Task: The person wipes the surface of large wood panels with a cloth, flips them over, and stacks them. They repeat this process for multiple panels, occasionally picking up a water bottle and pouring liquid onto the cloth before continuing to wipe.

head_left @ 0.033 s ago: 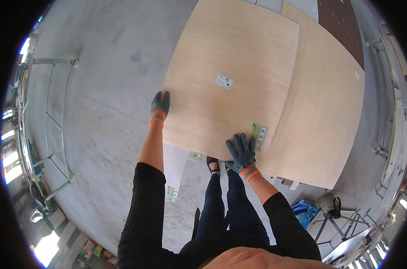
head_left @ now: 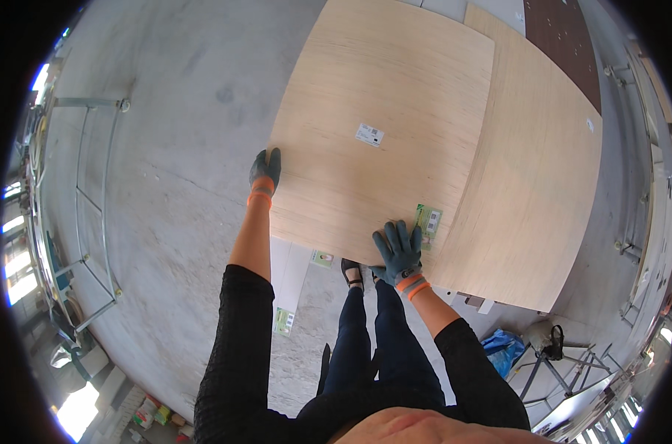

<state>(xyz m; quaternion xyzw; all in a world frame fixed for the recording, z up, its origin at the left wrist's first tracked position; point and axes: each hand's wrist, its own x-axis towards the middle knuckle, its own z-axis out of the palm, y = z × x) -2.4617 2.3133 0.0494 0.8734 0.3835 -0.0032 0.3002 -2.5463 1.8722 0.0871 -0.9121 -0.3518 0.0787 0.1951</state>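
A large pale plywood panel (head_left: 380,81) lies flat in front of me, with a small white label (head_left: 370,135) near its middle. My left hand (head_left: 265,172), in a dark green glove with an orange cuff, is closed on its left edge; the fingers beyond the edge are partly hidden. My right hand (head_left: 400,251), in a matching glove, rests by the near edge with its fingers spread flat on the surface and the thumb toward the edge. Beside its fingertips is a green-and-white label (head_left: 428,220).
A second pale panel (head_left: 532,177) extends to the right from under the first. A dark brown board (head_left: 565,48) lies at the far right. White boards with labels show under the near edge. Metal frames (head_left: 103,200) stand left; a blue bag (head_left: 503,351) lies lower right.
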